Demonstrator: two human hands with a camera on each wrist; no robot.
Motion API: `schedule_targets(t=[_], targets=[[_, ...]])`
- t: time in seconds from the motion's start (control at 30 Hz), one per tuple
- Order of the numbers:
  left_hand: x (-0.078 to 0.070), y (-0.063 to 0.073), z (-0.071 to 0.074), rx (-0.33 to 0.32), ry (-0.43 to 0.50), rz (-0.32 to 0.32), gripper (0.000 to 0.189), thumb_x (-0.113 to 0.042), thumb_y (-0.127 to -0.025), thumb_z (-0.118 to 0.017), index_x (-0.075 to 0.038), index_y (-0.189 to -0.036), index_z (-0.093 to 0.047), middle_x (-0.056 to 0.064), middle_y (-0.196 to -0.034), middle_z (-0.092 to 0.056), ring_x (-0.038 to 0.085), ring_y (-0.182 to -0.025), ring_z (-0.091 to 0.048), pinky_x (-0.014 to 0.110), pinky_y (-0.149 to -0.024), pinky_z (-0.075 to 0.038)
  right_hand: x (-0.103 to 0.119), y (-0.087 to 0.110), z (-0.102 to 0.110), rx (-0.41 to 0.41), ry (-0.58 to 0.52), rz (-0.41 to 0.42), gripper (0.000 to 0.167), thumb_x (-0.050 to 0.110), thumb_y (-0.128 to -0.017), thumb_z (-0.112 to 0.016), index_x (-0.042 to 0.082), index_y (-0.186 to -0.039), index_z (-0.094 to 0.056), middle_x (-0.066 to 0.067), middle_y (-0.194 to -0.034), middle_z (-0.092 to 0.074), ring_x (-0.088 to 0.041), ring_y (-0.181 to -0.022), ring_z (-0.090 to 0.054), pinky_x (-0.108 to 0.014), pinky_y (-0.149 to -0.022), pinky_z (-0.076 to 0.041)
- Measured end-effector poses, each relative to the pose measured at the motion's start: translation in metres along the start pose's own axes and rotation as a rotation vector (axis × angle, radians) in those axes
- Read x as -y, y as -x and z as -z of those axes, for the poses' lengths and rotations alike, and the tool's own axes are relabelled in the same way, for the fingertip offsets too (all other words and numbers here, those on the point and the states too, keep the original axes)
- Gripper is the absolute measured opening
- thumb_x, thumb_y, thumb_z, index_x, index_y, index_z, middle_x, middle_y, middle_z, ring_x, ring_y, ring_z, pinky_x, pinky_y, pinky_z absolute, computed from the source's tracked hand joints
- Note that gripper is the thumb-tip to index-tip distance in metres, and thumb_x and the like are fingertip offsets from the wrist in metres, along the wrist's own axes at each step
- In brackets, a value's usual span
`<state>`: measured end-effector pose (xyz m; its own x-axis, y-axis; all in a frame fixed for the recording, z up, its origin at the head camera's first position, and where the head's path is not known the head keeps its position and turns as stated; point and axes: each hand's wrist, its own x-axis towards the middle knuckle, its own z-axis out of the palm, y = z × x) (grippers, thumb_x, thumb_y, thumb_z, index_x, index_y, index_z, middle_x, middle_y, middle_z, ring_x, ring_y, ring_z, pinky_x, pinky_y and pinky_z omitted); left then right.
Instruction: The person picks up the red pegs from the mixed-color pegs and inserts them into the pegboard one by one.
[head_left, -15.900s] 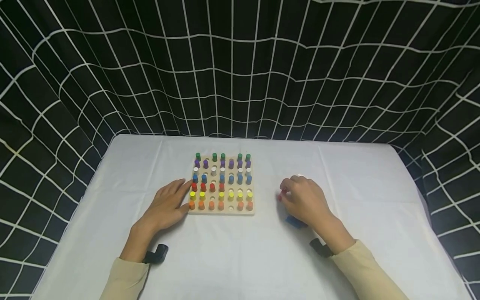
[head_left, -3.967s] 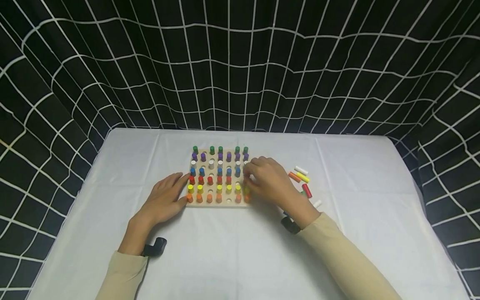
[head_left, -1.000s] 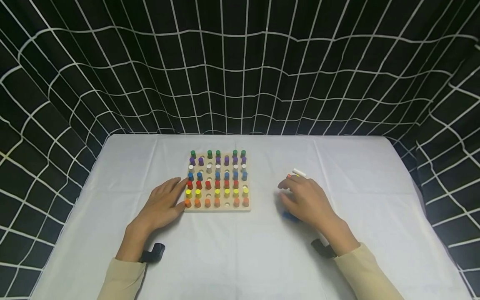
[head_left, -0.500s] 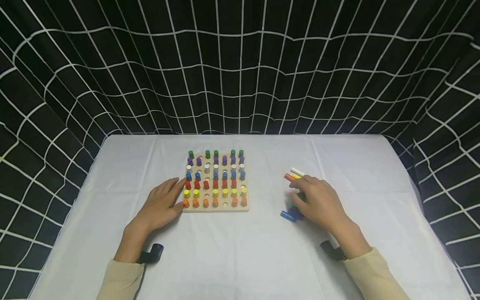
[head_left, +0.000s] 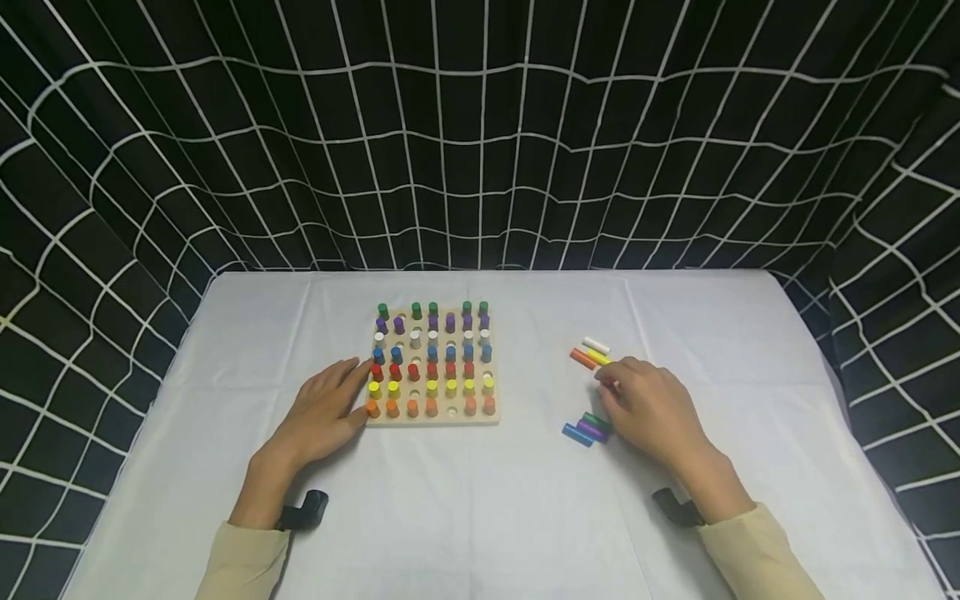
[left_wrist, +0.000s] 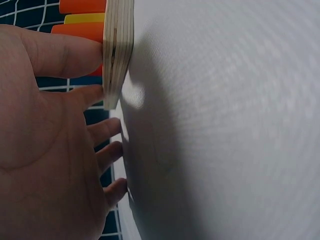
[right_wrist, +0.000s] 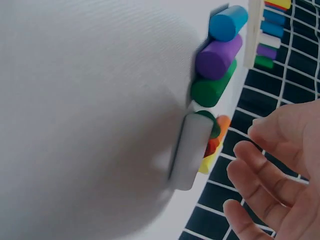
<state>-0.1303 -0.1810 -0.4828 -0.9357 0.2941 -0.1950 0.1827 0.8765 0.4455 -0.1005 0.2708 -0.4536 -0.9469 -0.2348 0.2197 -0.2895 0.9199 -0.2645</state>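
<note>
A wooden pegboard (head_left: pixel 435 422) with rows of coloured pegs stands on the white cloth; some holes are bare. My left hand (head_left: pixel 318 417) rests against its left edge, thumb and index finger touching the side, as the left wrist view confirms at the board's layered edge (left_wrist: pixel 117 50). My right hand (head_left: pixel 652 408) hovers over loose pegs right of the board, its fingers loosely bent and apart with nothing between them. Nearest to it lie a white peg (right_wrist: pixel 192 150) and a green peg (right_wrist: pixel 214 85). A purple peg (right_wrist: pixel 219 57) and a blue peg (right_wrist: pixel 228 23) lie alongside.
Beyond my right fingers lie an orange peg (head_left: pixel 582 359), a yellow peg (head_left: pixel 598 357) and another white peg (head_left: pixel 597 345). A black curtain (head_left: pixel 465 200) with a white grid encloses the table's back and sides.
Since the oldest frame the red row has gained two pegs. My right hand has left the board's right side for the loose pegs, recently drifting right. The left hand stays at the board.
</note>
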Motion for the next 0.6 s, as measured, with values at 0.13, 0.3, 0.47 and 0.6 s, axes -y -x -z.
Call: schedule_targets(t=[0.13, 0.3, 0.47, 0.6], targets=[[0.002, 0.0, -0.003, -0.002, 0.002, 0.002, 0.073, -0.033, -0.102, -0.054, -0.016, -0.169, -0.029, 0.018, -0.175, -0.028, 0.042, -0.164, -0.021, 0.066, -0.134, -0.014, -0.006, 0.004, -0.002, -0.002, -0.012, -0.021, 0.017, 0.011, -0.092, -0.073, 0.007, -0.108, -0.079, -0.011, -0.099, -0.078, -0.027, -0.081, -0.069, -0.05, -0.072, -0.055], [0.001, -0.002, -0.002, -0.002, 0.01, 0.002, 0.073, -0.033, -0.102, -0.054, -0.017, -0.169, -0.029, 0.018, -0.175, -0.028, 0.042, -0.164, -0.021, 0.066, -0.134, -0.014, -0.012, 0.008, -0.002, 0.022, -0.013, -0.053, 0.018, 0.011, -0.091, -0.075, 0.009, -0.108, -0.08, -0.009, -0.096, -0.077, -0.02, -0.073, -0.058, -0.04, -0.064, -0.049], [0.002, -0.002, -0.002, -0.002, 0.018, 0.008, 0.074, -0.034, -0.101, -0.055, -0.016, -0.168, -0.029, 0.018, -0.174, -0.028, 0.042, -0.164, -0.021, 0.065, -0.135, -0.014, -0.015, 0.009, -0.003, 0.054, -0.01, -0.09, 0.018, 0.013, -0.092, -0.075, 0.009, -0.108, -0.079, -0.005, -0.087, -0.072, -0.017, -0.068, -0.05, -0.031, -0.06, -0.039], [0.002, -0.001, -0.002, -0.005, 0.024, 0.003, 0.074, -0.033, -0.101, -0.055, -0.016, -0.168, -0.029, 0.018, -0.174, -0.028, 0.042, -0.164, -0.021, 0.065, -0.135, -0.014, -0.017, 0.009, -0.006, 0.053, -0.016, -0.103, 0.017, 0.014, -0.091, -0.075, 0.01, -0.108, -0.078, -0.004, -0.085, -0.071, -0.017, -0.068, -0.05, -0.031, -0.059, -0.038]])
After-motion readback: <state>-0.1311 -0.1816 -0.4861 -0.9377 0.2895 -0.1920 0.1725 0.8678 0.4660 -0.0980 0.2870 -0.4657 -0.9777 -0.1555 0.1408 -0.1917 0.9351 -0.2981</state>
